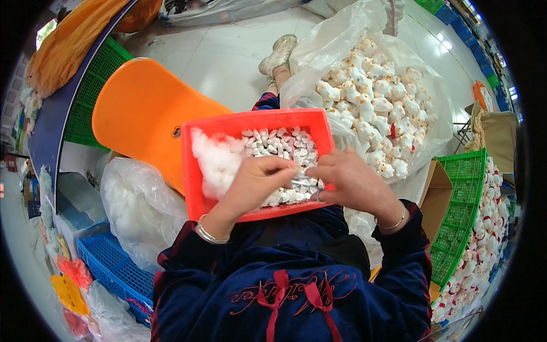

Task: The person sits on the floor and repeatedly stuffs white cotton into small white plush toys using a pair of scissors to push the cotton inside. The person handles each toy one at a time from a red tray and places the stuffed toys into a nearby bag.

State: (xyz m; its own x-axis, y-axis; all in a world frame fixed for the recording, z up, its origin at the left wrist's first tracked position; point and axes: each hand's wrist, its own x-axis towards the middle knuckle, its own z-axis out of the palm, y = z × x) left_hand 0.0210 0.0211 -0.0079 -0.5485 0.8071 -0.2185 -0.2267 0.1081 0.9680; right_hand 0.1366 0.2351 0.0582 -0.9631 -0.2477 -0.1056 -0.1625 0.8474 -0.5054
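A red plastic tray point(256, 118) rests on my lap. White fluffy stuffing point(215, 162) fills its left side, and many small white and silvery pieces point(282, 142) lie to the right of it. My left hand point(256, 181) is over the middle of the tray, thumb and fingers pinched together. Facing it, my right hand point(356, 181) has its fingers curled in at the tray's right side. The fingertips of both hands nearly meet around something small and pale, too covered to make out.
Ahead to the right, a clear plastic bag point(319, 51) holds a heap of small white plush toys point(370, 102). An orange chair point(148, 108) stands at the left, near a stuffed clear bag point(134, 199) and a blue crate point(114, 256). At right are a green crate point(458, 199) and more plush toys point(476, 251).
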